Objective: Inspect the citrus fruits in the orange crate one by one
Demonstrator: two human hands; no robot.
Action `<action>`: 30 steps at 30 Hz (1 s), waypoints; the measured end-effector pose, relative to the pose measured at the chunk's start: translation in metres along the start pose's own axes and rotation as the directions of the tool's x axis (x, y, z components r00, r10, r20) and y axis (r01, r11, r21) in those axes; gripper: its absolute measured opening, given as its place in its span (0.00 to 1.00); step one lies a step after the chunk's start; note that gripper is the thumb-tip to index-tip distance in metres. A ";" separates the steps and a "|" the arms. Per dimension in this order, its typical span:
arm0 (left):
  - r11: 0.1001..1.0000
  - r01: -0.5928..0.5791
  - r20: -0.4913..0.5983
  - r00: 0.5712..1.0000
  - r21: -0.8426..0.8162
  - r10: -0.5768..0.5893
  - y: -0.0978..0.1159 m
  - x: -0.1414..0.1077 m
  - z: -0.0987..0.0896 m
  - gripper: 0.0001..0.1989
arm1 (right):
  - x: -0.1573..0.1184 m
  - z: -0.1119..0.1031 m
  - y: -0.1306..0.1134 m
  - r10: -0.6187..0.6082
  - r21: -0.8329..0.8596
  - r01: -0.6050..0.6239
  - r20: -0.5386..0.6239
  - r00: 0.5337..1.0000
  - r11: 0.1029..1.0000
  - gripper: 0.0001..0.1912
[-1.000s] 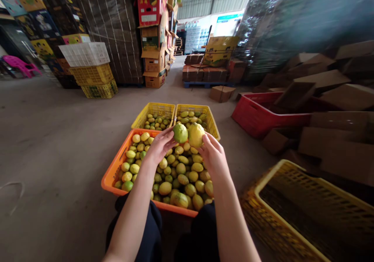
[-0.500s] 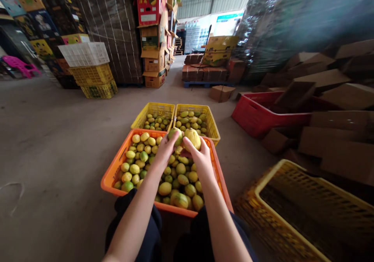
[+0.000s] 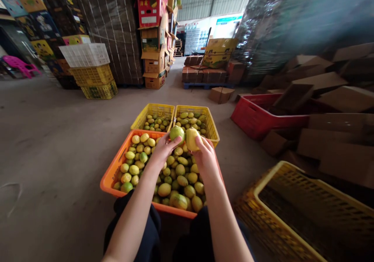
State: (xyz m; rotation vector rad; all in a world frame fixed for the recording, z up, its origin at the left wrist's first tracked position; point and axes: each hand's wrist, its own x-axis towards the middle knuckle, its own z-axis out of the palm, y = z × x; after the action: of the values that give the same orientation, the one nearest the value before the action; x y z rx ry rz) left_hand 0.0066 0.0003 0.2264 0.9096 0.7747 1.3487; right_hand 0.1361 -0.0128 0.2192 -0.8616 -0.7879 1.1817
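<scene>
My left hand (image 3: 164, 148) is closed on a green lemon (image 3: 177, 134), its thumb across the near side. Right beside it, my right hand (image 3: 205, 155) grips a larger yellow lemon (image 3: 192, 139). Both fruits are held up side by side above the far part of an orange crate (image 3: 108, 179). That crate holds many yellow and green lemons (image 3: 164, 189). Behind it, two yellow crates stand side by side, the left crate (image 3: 138, 116) and the right crate (image 3: 214, 125), both with lemons in them. My fingers behind the fruits are partly hidden.
A stack of yellow crates (image 3: 270, 174) stands close on my right. Beyond it are a red crate (image 3: 248, 116) and a heap of cardboard boxes (image 3: 344, 149). Farther back are stacked cartons (image 3: 153, 61), a loaded blue pallet (image 3: 201, 85) and a white crate (image 3: 84, 54) on yellow ones.
Both fruits have been turned in my fingers; more of the green lemon shows now. My right thumb has moved from the yellow lemon's left side to its right.
</scene>
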 end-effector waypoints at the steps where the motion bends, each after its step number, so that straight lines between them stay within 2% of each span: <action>1: 1.000 0.010 -0.015 1.000 -0.029 -0.010 0.002 0.000 -0.001 0.22 | 0.001 -0.001 0.001 0.008 0.003 -0.008 -0.009 1.000 1.000 0.20; 4: 0.994 0.039 -0.065 0.997 -0.104 -0.046 0.007 0.001 -0.003 0.23 | 0.004 -0.004 0.007 0.026 -0.050 -0.032 -0.108 0.994 0.998 0.23; 6: 0.989 0.065 -0.056 0.996 -0.131 -0.073 0.009 0.001 -0.004 0.19 | 0.005 -0.005 0.011 0.034 -0.087 -0.047 -0.144 0.989 0.995 0.24; 10: 0.981 0.097 -0.039 0.994 -0.168 -0.105 0.013 0.001 -0.005 0.09 | 0.007 -0.005 0.014 0.023 -0.116 -0.040 -0.138 0.990 0.992 0.25; 14: 0.980 0.106 -0.125 0.984 -0.166 -0.128 0.013 0.002 -0.003 0.03 | 0.003 -0.001 0.010 0.089 -0.133 -0.092 -0.032 0.996 0.987 0.22; 17: 0.983 0.126 -0.188 0.971 -0.135 -0.150 0.011 0.003 -0.003 0.05 | -0.002 0.004 0.006 0.146 -0.187 -0.143 0.002 0.989 0.972 0.20; 19: 0.988 0.141 -0.145 0.978 -0.067 -0.149 0.009 0.002 -0.003 0.08 | -0.003 0.006 0.005 0.188 -0.194 -0.195 -0.052 0.981 0.961 0.21; 22: 0.991 0.091 -0.023 0.996 0.093 -0.090 0.007 -0.001 -0.005 0.12 | 0.000 0.007 0.006 0.287 -0.165 -0.298 -0.090 0.954 0.940 0.23; 25: 0.979 0.055 -0.007 0.998 0.199 -0.055 0.004 -0.002 -0.008 0.14 | 0.002 0.005 0.007 0.315 -0.168 -0.318 -0.044 0.948 0.933 0.24; 28: 0.935 -0.099 -0.025 0.993 0.339 0.114 0.005 -0.001 -0.011 0.19 | 0.001 0.002 0.007 0.253 -0.181 -0.241 0.048 0.966 0.954 0.25; 30: 0.865 -0.240 -0.018 0.961 0.441 0.276 0.008 -0.001 -0.012 0.24 | 0.001 0.001 0.008 0.115 -0.217 -0.097 0.075 0.990 0.971 0.23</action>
State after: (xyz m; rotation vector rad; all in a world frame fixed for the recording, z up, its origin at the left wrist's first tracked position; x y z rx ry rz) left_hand -0.0080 0.0005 0.2282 1.3584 1.0740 1.4789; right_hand 0.1320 -0.0110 0.2129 -1.0453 -0.9627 1.2509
